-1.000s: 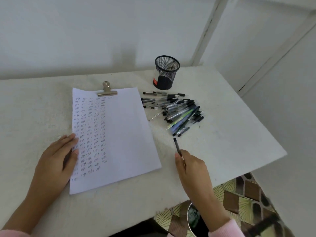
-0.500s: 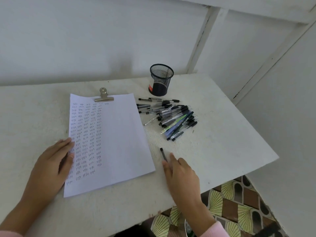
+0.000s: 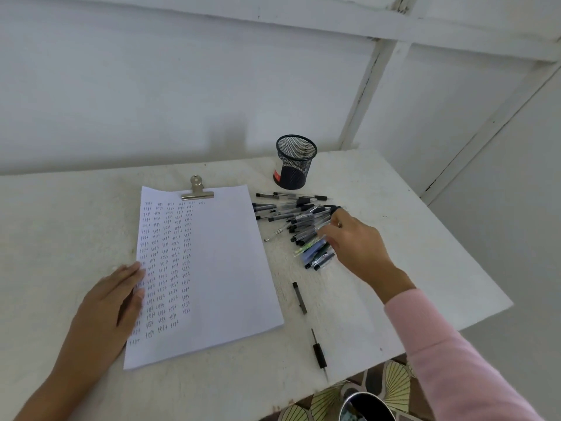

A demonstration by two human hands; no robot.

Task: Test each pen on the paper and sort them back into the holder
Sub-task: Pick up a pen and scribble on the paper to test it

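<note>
Since half a second ago the right hand (image 3: 356,241) has left the cap (image 3: 300,297) for the pens (image 3: 299,226), fingers curled, grip unclear; pinch one barrel cleanly while the flat, spread left hand (image 3: 117,302) steadies the paper (image 3: 224,268).

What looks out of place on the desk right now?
Two loose pieces lie apart from the pen pile: a black cap-like piece and a pen near the table front edge, tip close to overhanging. The holder looks empty.

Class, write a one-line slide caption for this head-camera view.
Right hand reaches into the pen pile while the left hand steadies the clipped paper.
</note>
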